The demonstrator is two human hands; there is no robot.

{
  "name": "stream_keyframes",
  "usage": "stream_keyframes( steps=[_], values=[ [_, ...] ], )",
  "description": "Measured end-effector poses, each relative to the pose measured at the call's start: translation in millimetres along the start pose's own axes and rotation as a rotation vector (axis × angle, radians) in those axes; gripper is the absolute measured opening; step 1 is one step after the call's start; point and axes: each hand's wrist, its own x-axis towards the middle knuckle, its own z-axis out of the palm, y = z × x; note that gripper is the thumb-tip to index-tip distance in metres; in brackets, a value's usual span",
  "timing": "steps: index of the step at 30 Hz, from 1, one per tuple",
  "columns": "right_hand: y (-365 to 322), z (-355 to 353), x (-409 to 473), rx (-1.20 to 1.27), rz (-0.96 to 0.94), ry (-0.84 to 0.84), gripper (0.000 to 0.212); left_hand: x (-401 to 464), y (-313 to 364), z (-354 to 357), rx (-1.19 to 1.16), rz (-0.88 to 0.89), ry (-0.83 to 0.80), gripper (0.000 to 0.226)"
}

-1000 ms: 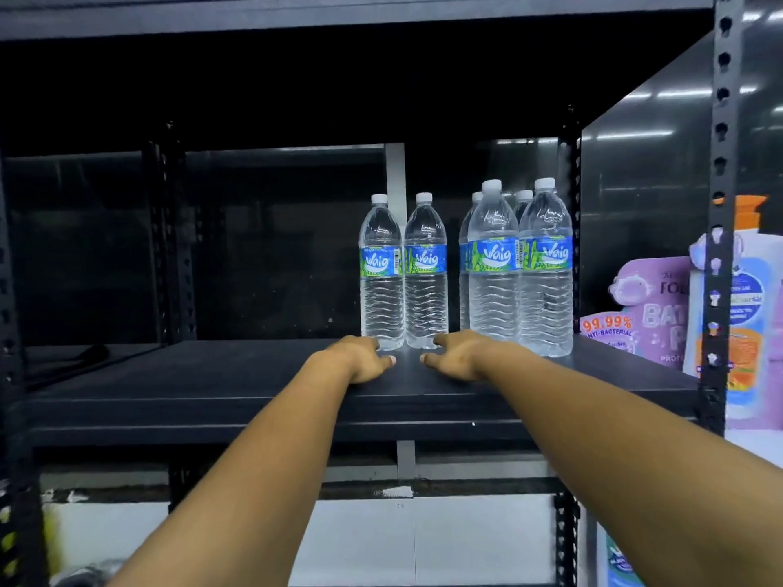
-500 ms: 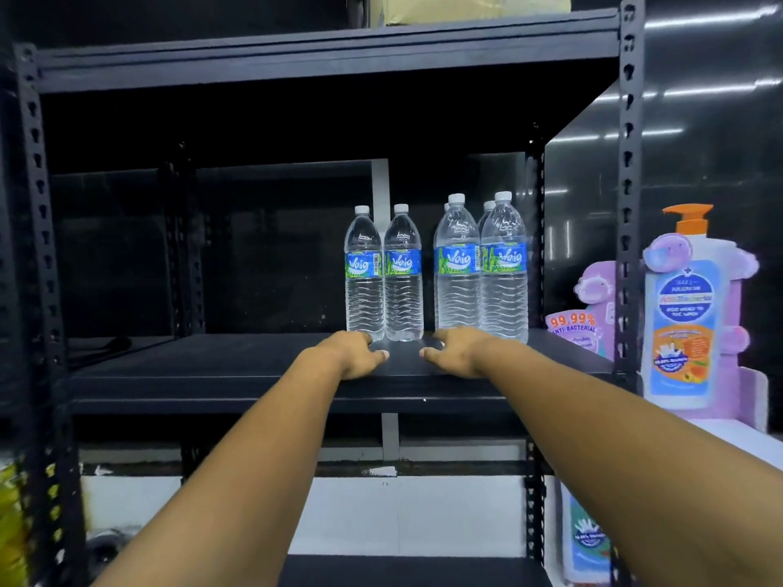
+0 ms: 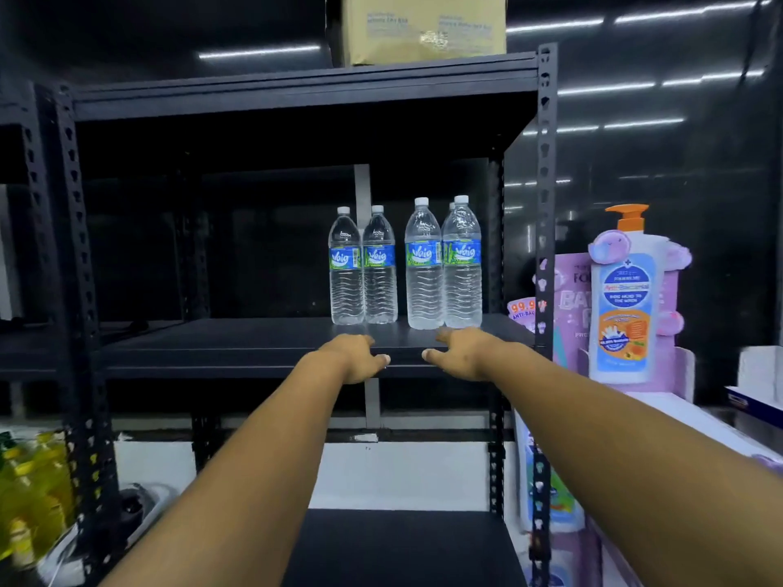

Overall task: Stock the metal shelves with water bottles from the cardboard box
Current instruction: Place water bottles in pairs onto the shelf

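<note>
Several clear water bottles with blue-green labels stand upright on the black metal shelf (image 3: 237, 345), toward its right end: one pair (image 3: 363, 269) further back and a closer group (image 3: 442, 264) beside the right post. My left hand (image 3: 354, 358) and my right hand (image 3: 459, 351) hover side by side at the shelf's front edge, in front of the bottles and apart from them, fingers loosely spread and holding nothing. A cardboard box (image 3: 417, 27) sits on the top shelf above.
Perforated black uprights (image 3: 544, 205) frame the rack. A lower shelf (image 3: 402, 548) lies below my arms. A purple display with a large pump-bottle cutout (image 3: 625, 298) stands to the right. Yellow bottles (image 3: 29, 493) are at the lower left.
My view has pulled back and tilted up, so the bottles look smaller and the box on top shows. Both hands have drawn back from the bottles to the shelf's front edge.
</note>
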Motion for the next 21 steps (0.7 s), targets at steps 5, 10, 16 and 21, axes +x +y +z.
stream_keyframes(
  steps=[5, 10, 16, 21],
  values=[
    [8.2, 11.4, -26.5, 0.015, 0.018, -0.021, 0.069, -25.3, 7.2, 14.4, -0.033, 0.011, 0.002, 0.065],
    [15.9, 38.5, -48.0, 0.075, 0.036, -0.065, 0.068, -44.4, 3.8, 43.5, -0.066, 0.046, 0.007, 0.063],
    [24.2, 97.8, -70.5, 0.123, 0.104, -0.117, 0.069, -59.8, -12.0, 97.3, -0.137, 0.028, -0.052, 0.066],
    [25.6, 145.7, -82.3, 0.109, 0.132, -0.173, 0.068, -71.2, -16.4, 139.6, -0.129, 0.040, -0.077, 0.063]
  ],
)
